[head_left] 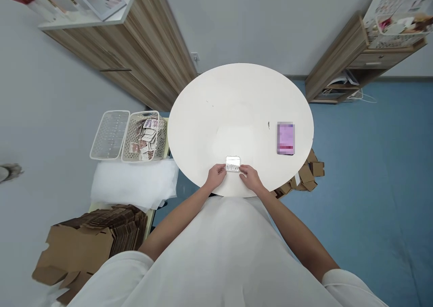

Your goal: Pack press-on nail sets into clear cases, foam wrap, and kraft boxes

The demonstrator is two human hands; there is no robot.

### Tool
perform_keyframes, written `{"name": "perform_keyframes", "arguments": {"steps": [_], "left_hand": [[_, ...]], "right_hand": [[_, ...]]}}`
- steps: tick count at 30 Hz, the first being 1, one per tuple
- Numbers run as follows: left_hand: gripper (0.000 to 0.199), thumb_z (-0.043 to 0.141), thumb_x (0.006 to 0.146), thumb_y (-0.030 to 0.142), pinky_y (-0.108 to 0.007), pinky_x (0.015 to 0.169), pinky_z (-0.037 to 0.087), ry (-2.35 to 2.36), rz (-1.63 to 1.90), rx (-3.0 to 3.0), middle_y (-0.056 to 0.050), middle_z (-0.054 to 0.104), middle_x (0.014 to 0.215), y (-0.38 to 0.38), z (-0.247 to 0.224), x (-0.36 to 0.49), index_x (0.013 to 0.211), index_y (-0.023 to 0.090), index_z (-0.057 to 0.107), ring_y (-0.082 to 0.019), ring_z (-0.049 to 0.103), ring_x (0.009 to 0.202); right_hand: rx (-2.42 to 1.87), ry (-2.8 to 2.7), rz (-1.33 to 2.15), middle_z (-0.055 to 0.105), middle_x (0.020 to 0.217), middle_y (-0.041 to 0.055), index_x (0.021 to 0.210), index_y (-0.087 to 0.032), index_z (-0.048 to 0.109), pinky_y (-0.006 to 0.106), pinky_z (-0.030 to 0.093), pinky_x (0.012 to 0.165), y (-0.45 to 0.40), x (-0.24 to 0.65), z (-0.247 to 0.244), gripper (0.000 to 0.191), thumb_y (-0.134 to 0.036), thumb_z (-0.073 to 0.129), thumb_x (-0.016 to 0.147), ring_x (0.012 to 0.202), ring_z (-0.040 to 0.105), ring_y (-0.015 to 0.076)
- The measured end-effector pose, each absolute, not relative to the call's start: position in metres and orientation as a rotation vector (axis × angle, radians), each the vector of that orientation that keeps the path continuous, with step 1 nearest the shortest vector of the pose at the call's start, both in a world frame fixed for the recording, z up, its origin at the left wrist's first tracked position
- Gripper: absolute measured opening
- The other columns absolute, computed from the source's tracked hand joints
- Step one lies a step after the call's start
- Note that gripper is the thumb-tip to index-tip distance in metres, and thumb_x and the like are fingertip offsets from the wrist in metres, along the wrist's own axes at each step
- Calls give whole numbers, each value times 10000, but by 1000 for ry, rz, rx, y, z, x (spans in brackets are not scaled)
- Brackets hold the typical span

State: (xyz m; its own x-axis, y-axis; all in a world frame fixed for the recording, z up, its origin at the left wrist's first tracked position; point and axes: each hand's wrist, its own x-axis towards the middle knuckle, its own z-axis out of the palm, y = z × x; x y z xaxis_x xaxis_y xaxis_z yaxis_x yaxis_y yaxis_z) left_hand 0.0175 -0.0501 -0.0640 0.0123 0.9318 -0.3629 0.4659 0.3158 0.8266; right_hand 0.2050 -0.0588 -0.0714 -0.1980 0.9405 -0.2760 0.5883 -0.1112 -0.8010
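A small clear case (233,164) is held over the near part of the white table (233,90), just below the centre of the frame. Its left edge is pinched by the left hand (215,176) and its right edge by the right hand (251,178), the grip on each side being clamped on the case. Small pieces are lined up along its lower half; whether it is rested on the table or slightly raised cannot be told from overhead. A blurred purple packet (286,138) is laid right of centre. At the left of the frame, printed cards (148,138) are kept in a basket (163,138), with white sheets (133,183) laid below. Brown cardboard (81,248) is piled at the lower left.
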Motion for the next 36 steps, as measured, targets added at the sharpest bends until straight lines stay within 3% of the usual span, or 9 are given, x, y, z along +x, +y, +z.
{"name": "perform_keyframes", "arguments": {"steps": [4, 8, 12, 16, 21, 27, 32, 36], "left_hand": [[340, 482, 729, 143, -333, 849, 469, 1672, 566, 1336, -64, 611, 1032, -53, -70, 20, 1052, 178, 584, -162, 581, 923], [382, 480, 724, 140, -346, 851, 463, 1700, 516, 1442, -68, 586, 1062, -56, -72, 20, 1101, 177, 534, -166, 569, 938], [442, 484, 732, 170, -364, 862, 447, 1684, 461, 1675, -82, 545, 1101, -62, -71, 16, 1173, 175, 453, -189, 533, 997], [427, 459, 732, 154, -383, 886, 415, 1657, 344, 1885, -82, 537, 1089, -68, -70, 9, 1158, 180, 448, -214, 496, 1029], [463, 523, 731, 265, -404, 865, 385, 1693, 193, 1982, -89, 532, 1099, -65, -68, 4, 1176, 188, 424, -248, 476, 1032], [602, 578, 716, 360, -385, 883, 319, 1545, 72, 2192, -104, 485, 1195, -59, -64, 2, 1255, 212, 357, -256, 465, 1050], [384, 405, 820, 160, -356, 840, 306, 1382, 7, 2402, -73, 596, 954, -58, -70, 0, 1197, 229, 423, -192, 543, 874], [368, 337, 810, 44, -352, 828, 299, 1294, 18, 2541, -38, 607, 787, -60, -75, -4, 1110, 203, 479, -162, 549, 758]], "right_hand": [[-1667, -1877, 1198, 502, 1200, 83, 1147, -180, 537, 356, 405, 945, -62, 206, -73, 384, -159, 448, 774, 1104, 491, 189], [-1646, -1980, 1067, 473, 1193, 91, 1171, -184, 501, 352, 427, 889, -66, 207, -72, 392, -168, 448, 783, 1086, 482, 194], [-1560, -2297, 859, 550, 1003, 84, 1042, -200, 560, 328, 439, 735, -67, 204, -70, 254, -204, 462, 807, 910, 530, 202], [-1557, -2660, 692, 584, 835, 84, 881, -183, 592, 271, 372, 580, -64, 195, -74, 199, -146, 403, 831, 700, 549, 168], [-1660, -2765, 606, 597, 852, 96, 878, -169, 575, 249, 301, 499, -63, 184, -80, 287, -13, 359, 771, 617, 552, 143], [-1747, -2686, 670, 583, 853, 66, 886, -184, 571, 232, 262, 480, -65, 183, -76, 280, -78, 318, 827, 584, 520, 120], [-1747, -2575, 740, 560, 854, 30, 900, -214, 556, 225, 244, 466, -78, 181, -70, 269, -216, 287, 892, 615, 495, 113], [-1788, -2496, 690, 559, 884, 45, 935, -217, 543, 232, 314, 515, -97, 176, -66, 239, -275, 316, 889, 739, 517, 147]]}}
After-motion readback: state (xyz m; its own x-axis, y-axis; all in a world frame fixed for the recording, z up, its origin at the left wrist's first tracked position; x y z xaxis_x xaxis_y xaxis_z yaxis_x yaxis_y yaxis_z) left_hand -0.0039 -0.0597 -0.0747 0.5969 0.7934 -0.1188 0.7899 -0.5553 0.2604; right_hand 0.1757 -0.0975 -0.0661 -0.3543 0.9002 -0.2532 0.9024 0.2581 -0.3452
